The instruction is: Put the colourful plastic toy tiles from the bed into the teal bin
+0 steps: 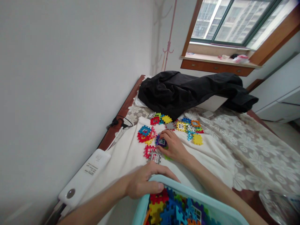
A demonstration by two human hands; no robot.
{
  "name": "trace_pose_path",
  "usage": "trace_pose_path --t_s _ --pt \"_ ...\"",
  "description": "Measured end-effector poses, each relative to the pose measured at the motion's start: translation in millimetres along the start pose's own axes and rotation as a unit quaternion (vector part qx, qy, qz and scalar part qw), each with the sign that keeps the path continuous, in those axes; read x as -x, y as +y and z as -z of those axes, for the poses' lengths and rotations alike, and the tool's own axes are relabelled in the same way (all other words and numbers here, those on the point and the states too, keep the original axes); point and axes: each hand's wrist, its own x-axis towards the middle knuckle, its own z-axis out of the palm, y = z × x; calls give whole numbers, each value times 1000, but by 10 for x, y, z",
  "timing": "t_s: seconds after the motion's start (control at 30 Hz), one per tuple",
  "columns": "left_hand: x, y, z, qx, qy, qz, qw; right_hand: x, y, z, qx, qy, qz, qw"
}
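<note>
My left hand [150, 179] is closed over the rim of a light blue plastic basket [199, 195], thumb inside and fingers outside. Colourful interlocking plastic blocks [173, 207] fill the basket. Farther forward, my right hand [172, 144] has its fingers curled around a purple block [161, 141] with a white window insert, low over the white cloth. Left of it lie a blue block [144, 130], red blocks [148, 151] and a grey block [154, 157] with a white window. Beyond my right hand are more blocks, including a yellow one [197, 139] and an orange one [195, 123].
A white cloth [126, 159] covers part of a floral bedspread [257, 143]. Black clothing [187, 89] is heaped at the back. A white power strip-like device [86, 175] and a black cable [120, 121] lie along the left edge by the wall. A window stands behind.
</note>
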Motion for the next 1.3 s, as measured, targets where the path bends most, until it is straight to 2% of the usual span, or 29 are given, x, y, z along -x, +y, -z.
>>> trace_pose_path --t_s 0.17,0.27,0.33,0.43,0.5,0.6,0.7,0.83,0.9,1.07,1.2,1.3 --pt "-8 19 1 -7 2 -1 1000 12 -62 103 -96 32 -16 995" --pt "-14 25 -5 -4 0 -9 1000 68 -204 133 -153 6 8 988" --pt "-15 15 -12 -8 4 -13 1000 116 -293 107 -133 -48 37 989" --pt "-10 -9 -18 -15 7 -6 1000 162 -364 41 -50 -116 72 989" --pt "-7 -16 -18 -17 4 0 1000 169 -375 14 -15 -140 88 986" --pt "-8 -4 -14 -11 5 -6 1000 173 -370 11 -22 -155 110 982" --pt "-11 25 -14 -7 6 -6 1000 189 -360 19 -73 -145 109 981" --pt "-18 68 -25 -21 24 -26 999 182 -356 -18 -144 -49 83 985" --pt "-22 74 -32 -26 32 -34 999 151 -364 -73 -133 -18 69 989" --pt "-13 32 -36 2 11 9 1000 84 -366 -230 -19 -90 77 993" --pt "-11 36 -24 -7 13 4 1000 100 -351 -258 -43 -89 62 993" --pt "-13 56 -18 -10 9 3 1000 77 -342 -153 -79 -84 47 992"
